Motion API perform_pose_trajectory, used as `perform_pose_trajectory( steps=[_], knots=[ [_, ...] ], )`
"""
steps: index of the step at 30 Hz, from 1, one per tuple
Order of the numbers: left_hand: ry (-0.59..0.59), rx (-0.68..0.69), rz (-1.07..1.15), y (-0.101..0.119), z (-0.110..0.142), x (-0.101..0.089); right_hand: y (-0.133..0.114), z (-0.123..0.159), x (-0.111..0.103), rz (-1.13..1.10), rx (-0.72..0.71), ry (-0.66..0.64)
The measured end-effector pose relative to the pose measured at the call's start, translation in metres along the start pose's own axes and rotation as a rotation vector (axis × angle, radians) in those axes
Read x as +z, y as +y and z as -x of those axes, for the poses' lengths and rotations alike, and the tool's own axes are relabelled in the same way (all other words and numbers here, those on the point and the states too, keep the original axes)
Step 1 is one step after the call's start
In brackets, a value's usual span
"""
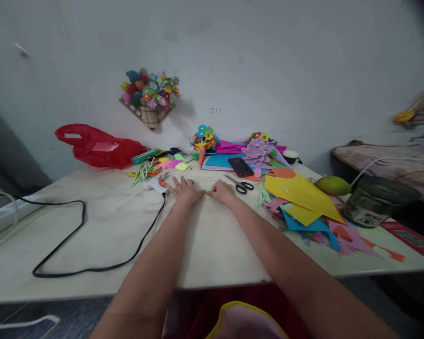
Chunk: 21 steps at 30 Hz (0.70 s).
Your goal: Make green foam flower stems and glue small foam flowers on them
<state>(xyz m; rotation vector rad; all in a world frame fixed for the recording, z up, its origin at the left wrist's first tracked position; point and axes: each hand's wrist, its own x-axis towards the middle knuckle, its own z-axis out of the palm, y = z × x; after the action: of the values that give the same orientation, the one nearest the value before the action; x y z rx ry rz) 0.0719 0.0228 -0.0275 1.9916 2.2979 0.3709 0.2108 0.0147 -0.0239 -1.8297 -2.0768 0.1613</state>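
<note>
My left hand point(184, 190) lies palm down on the white table point(219, 254), its fingers spread and its thumb pointing toward my right hand. Opposite it, my right hand point(222, 190) is curled, with the fingertips pressed to the tabletop. A speck of green shows at the small gap between the two hands, too small to name. Left of my left hand lies a white glue gun point(156, 183) with a black cord point(144, 235). Black-handled scissors point(243, 187) rest just right of my right hand, and a dark phone point(240, 167) lies behind them.
Coloured foam sheets and scraps point(300, 195) pile up on the right, with a green mango point(334, 186) and a dark jar point(371, 202) beside them. At the back left are a red plastic bag point(99, 148) and pale green strips point(143, 172). Paper flowers point(256, 151) stand by the wall.
</note>
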Motion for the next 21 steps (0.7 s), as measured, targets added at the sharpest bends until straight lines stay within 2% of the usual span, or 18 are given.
perform_pose_trajectory(
  steps=[7, 13, 21],
  knots=[
    [0.017, 0.021, 0.003, 0.003, 0.003, 0.002, 0.001, -0.002, 0.002, -0.017, 0.0, 0.006],
    [0.265, 0.19, -0.127, 0.01, 0.015, -0.004, 0.003, -0.005, 0.007, -0.024, -0.034, 0.036],
    [0.184, 0.185, -0.129, 0.008, 0.012, -0.002, 0.001, -0.007, 0.006, -0.056, -0.017, 0.013]
  ],
)
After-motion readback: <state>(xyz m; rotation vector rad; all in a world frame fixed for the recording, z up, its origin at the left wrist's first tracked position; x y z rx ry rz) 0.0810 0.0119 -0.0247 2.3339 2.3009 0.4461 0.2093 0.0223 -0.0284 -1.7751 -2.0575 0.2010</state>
